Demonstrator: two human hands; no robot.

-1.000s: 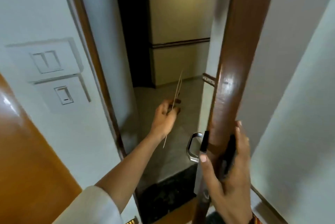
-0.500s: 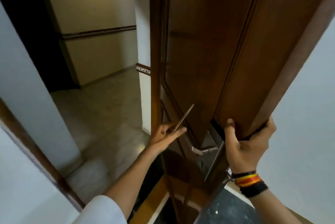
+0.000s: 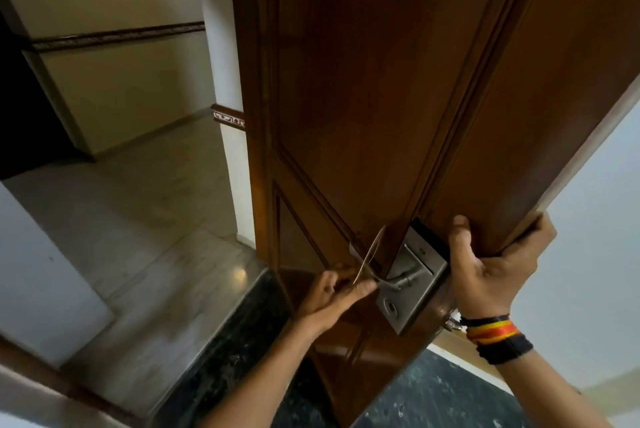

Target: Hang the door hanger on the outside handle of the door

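so the right hand [image 3: 491, 264] is wrapped round the free edge of the door [image 3: 381, 98], thumb on the outside face and fingers curled behind it; imo that's purely to keep the door from swinging while the other hand works, bc a thin card pushed at a lever would just nudge a loose door away; the left hand [image 3: 332, 292] is closed in a pinch on the door hanger [image 3: 367, 259], which shows nearly edge-on as a pale sliver rising up and to the right from the fingertips; holding it low down like that leaves the upper part free, prob so the cutout can go over the lever w/o fingers in the way; the outside handle [image 3: 398, 280] is a silver lever sticking out just right of the left hand's fingertips, on a metal backplate [image 3: 414, 283] that sits between the two hands, w/ a keyhole below the lever; the hanger looks to be touching or right at the lever's tip, but can't tell if the hole is actually round it yet, too thin and blurry; my guess is it's mid-hook, not hung; card seems flimsy so it'll flex if forced; corridor floor [image 3: 138, 219] sits beyond the left hand; right wrist has striped bands [image 3: 495, 332], no bearing on the job tbh
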